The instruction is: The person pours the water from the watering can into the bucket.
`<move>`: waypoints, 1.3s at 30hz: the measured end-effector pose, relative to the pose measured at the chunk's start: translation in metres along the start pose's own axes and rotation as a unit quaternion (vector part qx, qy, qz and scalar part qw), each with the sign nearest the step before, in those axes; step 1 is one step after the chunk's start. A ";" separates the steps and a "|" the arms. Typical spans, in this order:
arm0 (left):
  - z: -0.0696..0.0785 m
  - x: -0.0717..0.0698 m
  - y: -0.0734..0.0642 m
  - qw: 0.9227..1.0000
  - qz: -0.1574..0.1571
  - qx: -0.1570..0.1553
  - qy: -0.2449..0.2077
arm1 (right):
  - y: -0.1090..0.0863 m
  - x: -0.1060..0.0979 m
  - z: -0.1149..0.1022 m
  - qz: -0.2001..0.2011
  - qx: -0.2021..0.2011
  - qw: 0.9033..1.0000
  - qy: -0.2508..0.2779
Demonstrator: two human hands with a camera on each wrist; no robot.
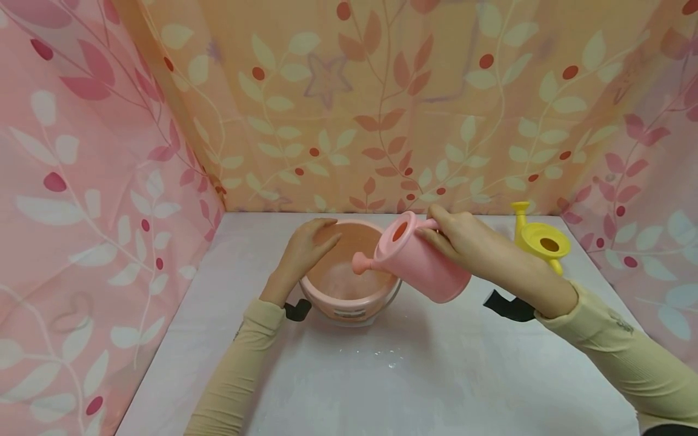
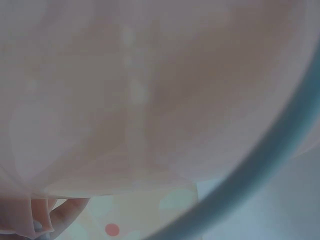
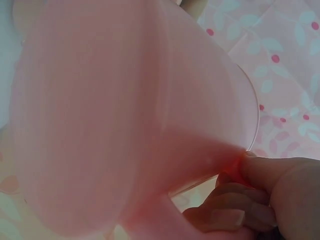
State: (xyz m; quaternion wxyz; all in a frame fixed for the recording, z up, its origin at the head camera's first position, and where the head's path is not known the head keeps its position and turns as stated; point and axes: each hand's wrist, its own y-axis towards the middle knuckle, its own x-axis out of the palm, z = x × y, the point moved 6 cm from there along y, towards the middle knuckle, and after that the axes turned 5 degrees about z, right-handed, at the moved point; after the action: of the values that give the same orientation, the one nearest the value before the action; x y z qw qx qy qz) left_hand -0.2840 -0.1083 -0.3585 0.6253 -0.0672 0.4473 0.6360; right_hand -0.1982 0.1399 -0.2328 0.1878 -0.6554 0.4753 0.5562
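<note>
A pink bucket (image 1: pixel 348 284) stands in the middle of the white table (image 1: pixel 414 375). My left hand (image 1: pixel 306 249) rests on its left rim, fingers curled over the edge. My right hand (image 1: pixel 458 233) grips the handle of a pink watering can (image 1: pixel 422 261), tilted left so that its spout (image 1: pixel 362 263) hangs over the bucket's inside. In the left wrist view the bucket wall (image 2: pixel 150 100) fills the frame, blurred, with a fingertip (image 2: pixel 65 212) below it. In the right wrist view the pink can (image 3: pixel 125 120) fills the frame and my fingers (image 3: pixel 260 195) pinch its handle.
A yellow watering can (image 1: pixel 541 239) stands at the back right of the table, behind my right forearm. Pink and orange leaf-patterned curtains (image 1: pixel 82 181) close in the left, back and right sides. Small wet specks lie on the table in front of the bucket.
</note>
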 end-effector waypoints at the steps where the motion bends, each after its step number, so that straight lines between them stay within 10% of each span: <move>1: 0.000 0.000 0.000 1.000 0.000 -0.001 -0.002 | 0.000 0.000 0.000 0.001 -0.001 1.000 -0.001; 39: 0.002 -0.001 0.000 1.000 0.009 0.008 -0.006 | 0.005 0.000 -0.003 0.002 -0.027 1.000 0.006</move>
State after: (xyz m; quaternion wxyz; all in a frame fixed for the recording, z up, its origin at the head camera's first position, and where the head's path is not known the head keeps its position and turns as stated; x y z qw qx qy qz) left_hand -0.2828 -0.1079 -0.3573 0.6227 -0.0541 0.4491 0.6385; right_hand -0.2009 0.1354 -0.2300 0.1663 -0.6621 0.4629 0.5655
